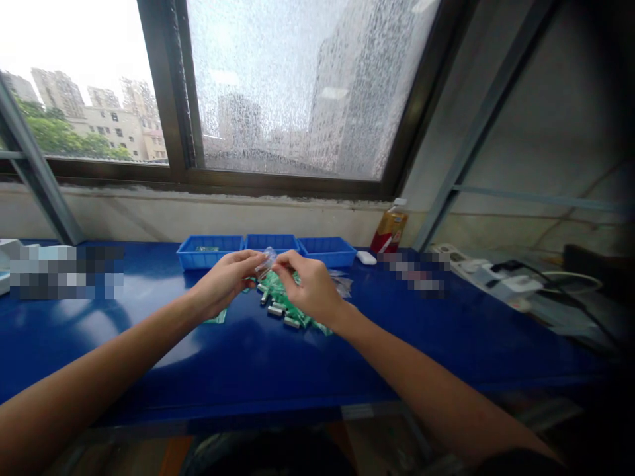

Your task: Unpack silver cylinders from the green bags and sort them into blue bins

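Between my two hands is a small clear plastic bag (266, 262). My left hand (229, 277) has its fingers closed on the left side of it. The fingertips of my right hand (310, 285) are pinched together at its right edge. Under and beside the hands lies a pile of green packets (282, 294) on the blue table (208, 377), partly hidden by my right hand. Several small silvery pieces (276, 311) lie at the front of the pile. More clear bags (342, 284) show just right of my right hand.
Three blue trays stand behind the hands, the left one (184, 256) holding small green pieces. At the back right are a bottle (390, 228) and a white object (366, 258). Power strips and cables (516, 287) lie at the far right.
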Motion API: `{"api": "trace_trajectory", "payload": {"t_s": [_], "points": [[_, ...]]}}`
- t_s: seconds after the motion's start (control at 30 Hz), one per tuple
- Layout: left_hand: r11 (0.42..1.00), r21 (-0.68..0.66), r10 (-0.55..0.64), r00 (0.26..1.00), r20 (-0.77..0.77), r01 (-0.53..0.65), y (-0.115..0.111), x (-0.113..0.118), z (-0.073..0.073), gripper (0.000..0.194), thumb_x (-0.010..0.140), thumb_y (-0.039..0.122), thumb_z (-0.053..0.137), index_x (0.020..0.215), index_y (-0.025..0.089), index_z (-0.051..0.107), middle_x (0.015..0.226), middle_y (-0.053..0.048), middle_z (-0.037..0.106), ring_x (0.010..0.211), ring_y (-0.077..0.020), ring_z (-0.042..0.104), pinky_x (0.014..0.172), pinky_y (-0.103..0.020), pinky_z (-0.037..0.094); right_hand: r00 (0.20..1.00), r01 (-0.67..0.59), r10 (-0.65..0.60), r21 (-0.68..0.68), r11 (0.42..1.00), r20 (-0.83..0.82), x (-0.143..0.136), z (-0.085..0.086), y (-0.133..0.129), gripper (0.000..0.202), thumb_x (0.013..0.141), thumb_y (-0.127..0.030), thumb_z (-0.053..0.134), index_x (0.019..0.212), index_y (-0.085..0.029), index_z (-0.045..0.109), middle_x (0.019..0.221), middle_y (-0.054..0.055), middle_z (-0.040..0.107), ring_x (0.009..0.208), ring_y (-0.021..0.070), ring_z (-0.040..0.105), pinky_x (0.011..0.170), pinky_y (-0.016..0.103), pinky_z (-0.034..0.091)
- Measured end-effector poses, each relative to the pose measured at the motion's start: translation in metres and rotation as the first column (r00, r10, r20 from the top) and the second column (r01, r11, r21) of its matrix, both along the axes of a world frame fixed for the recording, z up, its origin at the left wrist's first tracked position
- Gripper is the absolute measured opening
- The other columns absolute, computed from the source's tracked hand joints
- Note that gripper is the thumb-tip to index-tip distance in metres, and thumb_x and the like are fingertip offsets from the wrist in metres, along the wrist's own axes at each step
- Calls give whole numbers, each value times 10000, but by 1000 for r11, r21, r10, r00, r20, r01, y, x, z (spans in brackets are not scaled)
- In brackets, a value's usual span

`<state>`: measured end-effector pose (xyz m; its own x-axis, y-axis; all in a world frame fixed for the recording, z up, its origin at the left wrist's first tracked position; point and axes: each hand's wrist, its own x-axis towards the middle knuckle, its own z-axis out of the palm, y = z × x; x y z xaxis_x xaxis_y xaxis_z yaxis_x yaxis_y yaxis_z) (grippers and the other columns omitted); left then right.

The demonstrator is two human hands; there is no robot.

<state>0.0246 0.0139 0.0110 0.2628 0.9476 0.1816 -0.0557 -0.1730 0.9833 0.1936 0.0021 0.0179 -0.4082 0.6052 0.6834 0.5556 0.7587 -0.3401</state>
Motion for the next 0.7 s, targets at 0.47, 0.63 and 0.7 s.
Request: {"api": "trace_trajectory", "payload": {"t_s": [0.47,0.63,0.7], "points": [[531,832,512,722,-466,161,-6,-1,-6,210,817,339,525,872,171,637,859,-74,583,827,-201,509,776,-341,393,946,-47,-67,-339,940,-316,-2,-9,16,196,808,-284,476,740,-146,597,587,-15,535,496,89,446,484,215,340],[855,519,297,845,-445,-27,-1,-4,-2,480,903,419,259,775,138,626,682,-36,596,659,-163,533,621,-275,408,998,-14,18,65,998,-59,2,-13,12,197,848,-218,458,913,-190,643,779,30,629,682,124,553,643,238,407],[887,458,276,864,-422,-60,2,-6,-1,462,887,421,292,701,131,599,638,-22,581,607,-145,521,556,-243,393,999,-45,48,109,993,-20,1,-15,12,200,850,-192,451,902,-190,645,767,34,616,698,128,556,662,244,419]]}}
